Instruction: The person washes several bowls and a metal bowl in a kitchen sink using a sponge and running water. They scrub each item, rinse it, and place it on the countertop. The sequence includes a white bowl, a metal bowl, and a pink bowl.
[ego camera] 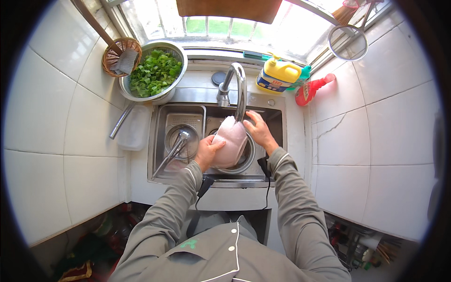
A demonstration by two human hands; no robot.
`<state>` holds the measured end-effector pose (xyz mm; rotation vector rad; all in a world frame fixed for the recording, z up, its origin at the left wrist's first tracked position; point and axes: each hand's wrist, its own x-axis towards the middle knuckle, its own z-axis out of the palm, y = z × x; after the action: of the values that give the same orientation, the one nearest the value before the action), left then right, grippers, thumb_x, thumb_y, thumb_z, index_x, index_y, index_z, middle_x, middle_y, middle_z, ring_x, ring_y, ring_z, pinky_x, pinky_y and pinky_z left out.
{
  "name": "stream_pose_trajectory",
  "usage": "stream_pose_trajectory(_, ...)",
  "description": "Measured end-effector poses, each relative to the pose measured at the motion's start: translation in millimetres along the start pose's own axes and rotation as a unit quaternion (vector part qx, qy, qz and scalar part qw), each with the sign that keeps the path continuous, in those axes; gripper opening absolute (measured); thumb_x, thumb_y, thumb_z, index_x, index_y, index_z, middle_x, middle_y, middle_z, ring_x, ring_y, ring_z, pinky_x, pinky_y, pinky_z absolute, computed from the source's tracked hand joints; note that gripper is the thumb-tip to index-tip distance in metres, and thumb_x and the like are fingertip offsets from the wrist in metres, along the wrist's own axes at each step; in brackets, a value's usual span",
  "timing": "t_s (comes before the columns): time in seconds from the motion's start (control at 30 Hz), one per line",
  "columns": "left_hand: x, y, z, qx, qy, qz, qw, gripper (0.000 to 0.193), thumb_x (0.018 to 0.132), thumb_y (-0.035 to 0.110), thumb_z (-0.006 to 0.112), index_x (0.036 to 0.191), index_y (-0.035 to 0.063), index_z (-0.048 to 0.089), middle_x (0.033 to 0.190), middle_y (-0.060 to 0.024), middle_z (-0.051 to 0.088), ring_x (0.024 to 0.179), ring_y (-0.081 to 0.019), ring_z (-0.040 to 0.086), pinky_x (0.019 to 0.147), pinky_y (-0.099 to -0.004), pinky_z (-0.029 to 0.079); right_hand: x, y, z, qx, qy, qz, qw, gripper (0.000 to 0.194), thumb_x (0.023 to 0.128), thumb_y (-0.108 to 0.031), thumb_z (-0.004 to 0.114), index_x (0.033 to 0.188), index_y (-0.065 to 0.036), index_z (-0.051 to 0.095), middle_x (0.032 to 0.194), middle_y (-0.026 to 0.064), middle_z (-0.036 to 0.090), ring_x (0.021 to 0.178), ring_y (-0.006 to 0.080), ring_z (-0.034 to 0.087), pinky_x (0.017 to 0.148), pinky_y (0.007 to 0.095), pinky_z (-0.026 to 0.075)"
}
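A pale pink bowl-like vessel (229,142) is tilted under the spout of the chrome faucet (241,95), its outer side facing up. My left hand (208,151) grips its left edge, thumb on the outside. Beside the spout, my right hand (260,131) has its fingers apart and holds nothing. Whether its fingertips touch the vessel is hard to tell. Beneath the vessel a round metal basin (248,160) shows in part in the sink (278,141). A metal ladle (172,152) rests over a round metal bowl (170,139) in the left compartment.
A metal colander (182,75) of chopped greens stands at back left, under a hanging wicker basket (121,46). A yellow pump jug (280,74) and a red bottle (312,91) stand at back right. A strainer (347,42) hangs above. A translucent container (133,128) lies left of the sink.
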<state>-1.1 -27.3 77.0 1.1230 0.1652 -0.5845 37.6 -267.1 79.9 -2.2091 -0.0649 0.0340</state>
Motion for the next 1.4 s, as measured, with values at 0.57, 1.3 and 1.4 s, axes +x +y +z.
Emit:
stream_pose_trajectory(0.57, 45.3, 30.4, 12.5, 0.510, -0.210, 0.148, 0.821, 0.033, 0.078, 0.027, 0.079, 0.101, 0.0056, 0.071, 0.096, -0.0164, 0.069, 0.091, -0.0244, 0.066, 0.079, -0.0358, 0.051, -67.0, -33.0, -10.0, -0.009, -0.175, 0.109, 0.978, 0.046, 0.078, -0.045, 0.078, 0.090, -0.001, 0.067, 0.084, 0.0201, 0.069, 0.079, 0.0341, 0.067, 0.071, 0.0420, 0.051)
stream_pose_trajectory(1.3, 28.1, -24.3, -32.2, -0.010, 0.168, -0.035, 0.985, 0.060, 0.105, 0.051, 0.039, 0.127, -0.0013, 0.059, 0.119, -0.0087, 0.065, 0.111, -0.0204, 0.058, 0.097, -0.0313, 0.042, -65.9, -7.3, -1.4, 0.568, 0.011, 0.261, 0.780, 0.038, 0.095, -0.028, 0.065, 0.119, 0.002, 0.063, 0.116, 0.0116, 0.068, 0.106, 0.0207, 0.063, 0.098, 0.0351, 0.047)
stream_pose_trajectory(1.4, 23.2, -20.2, -30.4, -0.098, 0.101, -0.004, 0.990, 0.060, 0.102, 0.053, 0.046, 0.126, -0.0005, 0.059, 0.125, -0.0081, 0.062, 0.111, -0.0180, 0.058, 0.098, -0.0315, 0.043, -69.3, 1.9, 1.5, 0.619, 0.006, 0.259, 0.742, 0.041, 0.098, -0.031, 0.061, 0.124, 0.001, 0.060, 0.120, 0.0100, 0.067, 0.113, 0.0217, 0.061, 0.102, 0.0371, 0.044)
